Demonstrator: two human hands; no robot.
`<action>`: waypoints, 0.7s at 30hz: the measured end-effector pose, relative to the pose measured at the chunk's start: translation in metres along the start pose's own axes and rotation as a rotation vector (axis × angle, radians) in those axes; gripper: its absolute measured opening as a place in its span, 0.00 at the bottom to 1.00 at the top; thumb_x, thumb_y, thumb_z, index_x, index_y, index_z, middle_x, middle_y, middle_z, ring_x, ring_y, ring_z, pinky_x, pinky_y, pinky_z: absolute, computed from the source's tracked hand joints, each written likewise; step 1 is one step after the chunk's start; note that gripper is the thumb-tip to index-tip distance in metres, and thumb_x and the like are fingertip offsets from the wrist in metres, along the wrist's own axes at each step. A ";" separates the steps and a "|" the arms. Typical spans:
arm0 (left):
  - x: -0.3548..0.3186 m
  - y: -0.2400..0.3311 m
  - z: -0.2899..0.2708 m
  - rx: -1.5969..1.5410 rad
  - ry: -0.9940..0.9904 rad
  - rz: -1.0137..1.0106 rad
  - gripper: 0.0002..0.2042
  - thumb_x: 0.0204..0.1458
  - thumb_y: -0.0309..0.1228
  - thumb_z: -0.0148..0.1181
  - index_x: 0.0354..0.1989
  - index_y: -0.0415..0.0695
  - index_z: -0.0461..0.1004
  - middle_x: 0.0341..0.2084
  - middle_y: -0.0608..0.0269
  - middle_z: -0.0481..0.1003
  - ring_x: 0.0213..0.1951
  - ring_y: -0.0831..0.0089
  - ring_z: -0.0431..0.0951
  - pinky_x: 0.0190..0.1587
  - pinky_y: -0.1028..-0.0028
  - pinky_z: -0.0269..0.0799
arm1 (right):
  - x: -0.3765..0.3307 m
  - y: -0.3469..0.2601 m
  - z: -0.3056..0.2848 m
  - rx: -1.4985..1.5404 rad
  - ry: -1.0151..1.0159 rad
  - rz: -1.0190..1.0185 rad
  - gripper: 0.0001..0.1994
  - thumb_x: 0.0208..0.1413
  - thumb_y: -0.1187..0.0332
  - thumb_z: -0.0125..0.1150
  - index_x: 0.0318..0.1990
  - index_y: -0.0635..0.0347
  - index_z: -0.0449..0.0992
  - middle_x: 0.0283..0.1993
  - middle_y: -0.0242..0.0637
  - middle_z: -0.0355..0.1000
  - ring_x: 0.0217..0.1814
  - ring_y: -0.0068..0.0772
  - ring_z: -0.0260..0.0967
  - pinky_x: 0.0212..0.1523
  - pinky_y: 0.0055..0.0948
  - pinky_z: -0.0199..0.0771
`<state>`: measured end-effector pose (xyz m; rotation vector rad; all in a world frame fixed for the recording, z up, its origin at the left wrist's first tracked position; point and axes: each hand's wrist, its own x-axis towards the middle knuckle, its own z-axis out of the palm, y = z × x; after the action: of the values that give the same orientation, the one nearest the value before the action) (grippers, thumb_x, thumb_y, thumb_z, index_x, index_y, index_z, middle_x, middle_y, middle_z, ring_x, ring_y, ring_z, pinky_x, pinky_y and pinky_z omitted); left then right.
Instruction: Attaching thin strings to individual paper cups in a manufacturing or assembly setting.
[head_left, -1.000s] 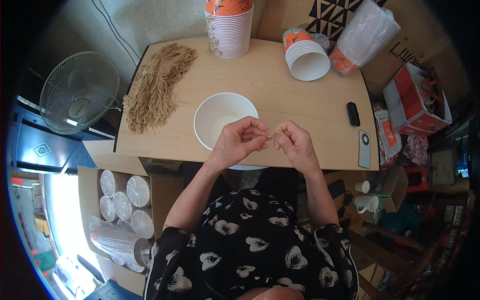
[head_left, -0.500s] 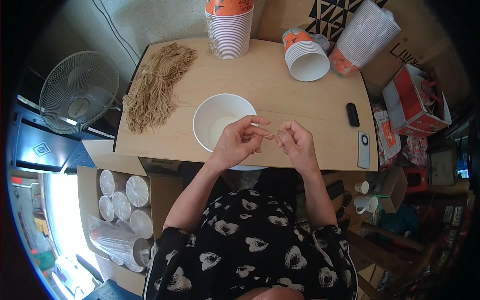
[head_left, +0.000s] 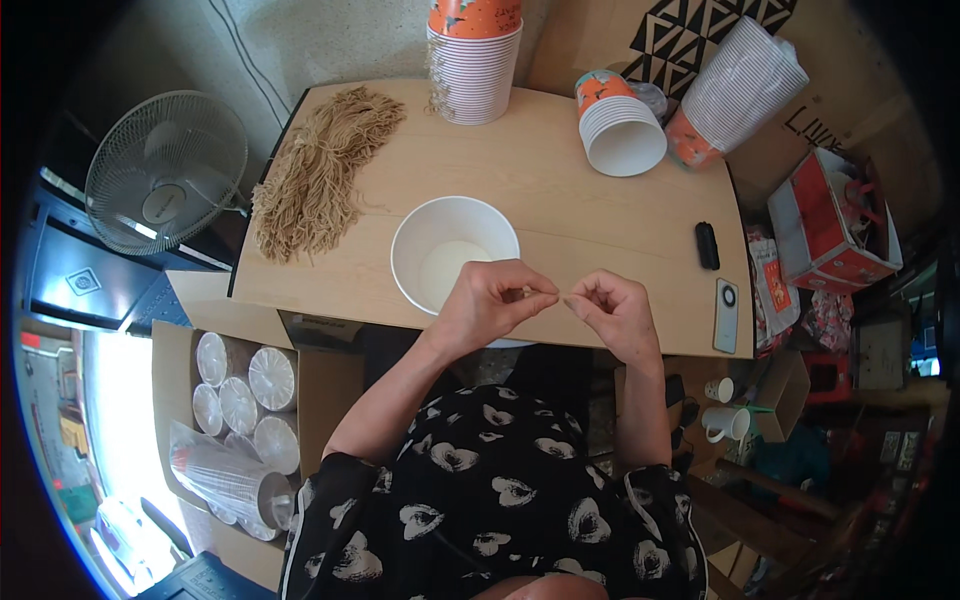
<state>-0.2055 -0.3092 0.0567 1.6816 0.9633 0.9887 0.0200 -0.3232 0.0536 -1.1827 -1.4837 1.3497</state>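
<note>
Far left, off the table: a white electric fan (head_left: 165, 172) lying face up, and below it an open cardboard box (head_left: 235, 420) packed with clear plastic lids, a sleeve of more lids lying across its lower corner. On the left end of the wooden table (head_left: 560, 190), a loose pile of tan string pieces (head_left: 320, 175), fanned out and reaching the table's back edge. Centre of the table, near the front edge: a white paper bowl (head_left: 455, 255), upright, open, nothing visible inside but its pale bottom. Left hand (head_left: 490, 305) sits over the bowl's near rim, fingers curled in, thumb and forefinger pinched narrow on something thin; the thing itself is too small to make out. Right hand (head_left: 615, 315) just beside it over the table's front edge, also curled with fingertips pinched, the two pinches almost meeting between the hands. At the back centre, a tall stack of orange-and-white paper bowls (head_left: 475, 55); to its right a shorter stack of the same bowls tipped on its side (head_left: 620, 125), open mouth toward the camera. Right end of the table: a small black object (head_left: 707, 245) and a grey phone (head_left: 727, 315) at the edge. Beyond the table, a red carton (head_left: 830, 225).
</note>
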 end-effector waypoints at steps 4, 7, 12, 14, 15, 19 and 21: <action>-0.005 -0.008 0.006 0.249 0.078 0.251 0.02 0.51 0.23 0.68 0.32 0.41 0.81 0.28 0.59 0.80 0.28 0.64 0.82 0.31 0.70 0.77 | -0.006 0.002 -0.005 0.017 0.001 -0.028 0.04 0.60 0.78 0.66 0.35 0.65 0.76 0.29 0.21 0.70 0.28 0.07 0.61 0.28 0.13 0.61; -0.012 -0.005 0.008 0.414 0.112 0.306 0.04 0.51 0.23 0.68 0.33 0.42 0.79 0.31 0.60 0.80 0.30 0.62 0.81 0.33 0.68 0.78 | -0.013 0.003 -0.012 0.045 0.011 -0.028 0.05 0.59 0.77 0.66 0.33 0.64 0.75 0.27 0.23 0.69 0.27 0.09 0.61 0.27 0.14 0.59; -0.025 -0.015 0.000 0.589 0.223 0.424 0.05 0.50 0.23 0.67 0.34 0.42 0.78 0.35 0.62 0.80 0.34 0.59 0.82 0.36 0.65 0.80 | -0.026 0.016 -0.038 0.542 -0.040 -0.158 0.09 0.62 0.73 0.63 0.32 0.64 0.70 0.25 0.27 0.61 0.22 0.13 0.51 0.21 0.18 0.49; -0.031 -0.020 -0.003 0.623 0.260 0.413 0.05 0.50 0.22 0.67 0.34 0.42 0.78 0.36 0.61 0.80 0.35 0.59 0.82 0.38 0.64 0.80 | -0.029 0.019 -0.049 0.667 -0.051 -0.217 0.10 0.62 0.72 0.63 0.33 0.64 0.68 0.26 0.28 0.59 0.21 0.13 0.50 0.20 0.18 0.48; -0.035 -0.023 -0.005 0.581 0.245 0.337 0.06 0.50 0.23 0.68 0.35 0.42 0.78 0.37 0.60 0.80 0.36 0.58 0.82 0.39 0.64 0.80 | -0.031 0.021 -0.054 0.711 -0.034 -0.234 0.11 0.63 0.70 0.63 0.34 0.64 0.68 0.27 0.29 0.59 0.21 0.14 0.49 0.20 0.17 0.48; -0.035 -0.021 0.005 0.549 0.173 0.168 0.08 0.48 0.24 0.70 0.36 0.41 0.79 0.40 0.58 0.81 0.37 0.55 0.83 0.40 0.63 0.81 | -0.040 0.030 -0.068 0.735 0.014 -0.283 0.11 0.65 0.68 0.63 0.37 0.63 0.66 0.30 0.30 0.59 0.21 0.14 0.49 0.21 0.15 0.51; -0.034 -0.025 0.000 0.535 0.200 0.135 0.11 0.48 0.26 0.71 0.39 0.43 0.79 0.42 0.57 0.81 0.42 0.53 0.82 0.44 0.62 0.80 | -0.035 0.033 -0.063 0.759 0.025 -0.278 0.11 0.66 0.68 0.62 0.38 0.63 0.66 0.30 0.30 0.59 0.22 0.15 0.49 0.21 0.14 0.52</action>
<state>-0.2222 -0.3334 0.0267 2.1378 1.3478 1.0632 0.0935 -0.3415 0.0301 -0.4842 -0.9208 1.4897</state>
